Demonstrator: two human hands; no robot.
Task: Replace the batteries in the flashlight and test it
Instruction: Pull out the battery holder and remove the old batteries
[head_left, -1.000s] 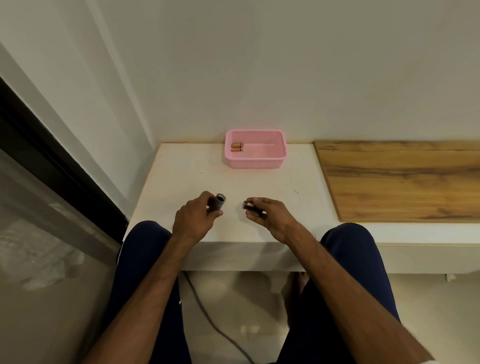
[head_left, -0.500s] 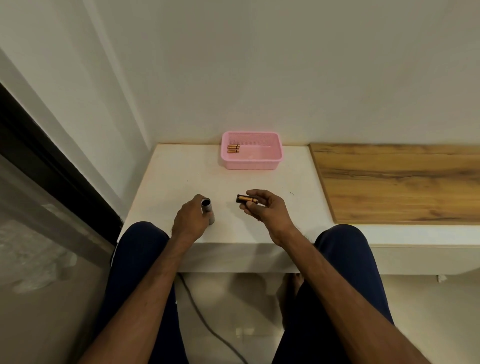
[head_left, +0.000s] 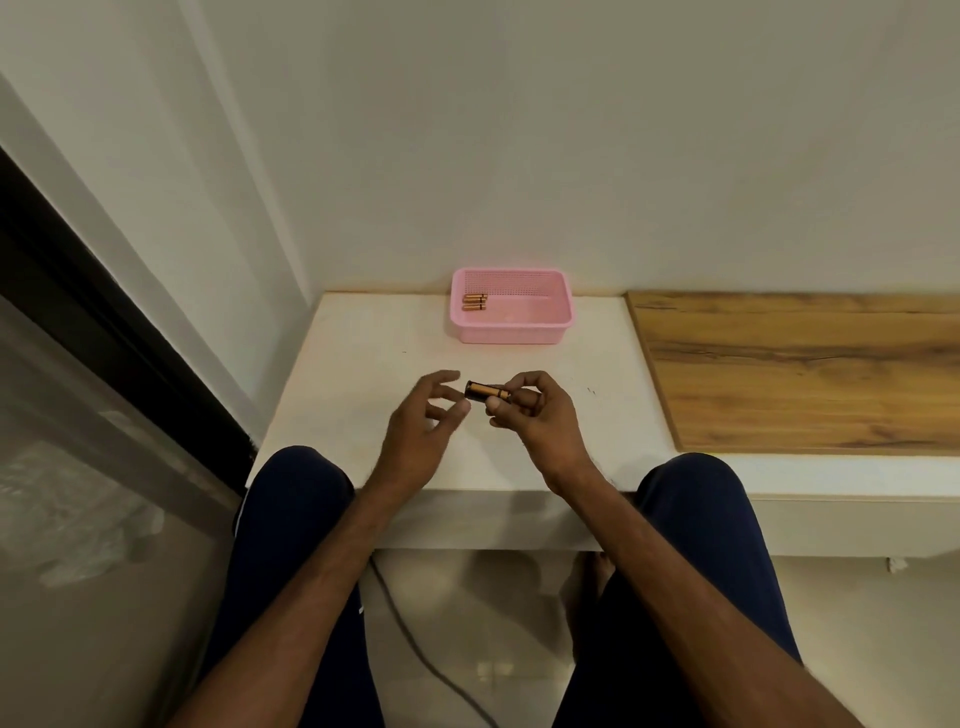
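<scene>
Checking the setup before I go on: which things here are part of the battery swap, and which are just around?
For the job: battery holder pinched in the right hand; spare batteries in the pink basket; left hand, open.

Just around: wooden board; floor cable.

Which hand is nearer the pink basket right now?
Right, narrowly. The right hand sits almost directly in front of the pink basket, pinching a battery holder; the left hand is lower and off to the left.

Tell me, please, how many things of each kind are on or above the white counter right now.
Pink basket: 1
Loose batteries in the basket: 3, as far as the view shows
Battery holder with batteries, in the right hand: 1
Wooden board: 1
Total: 6
</scene>
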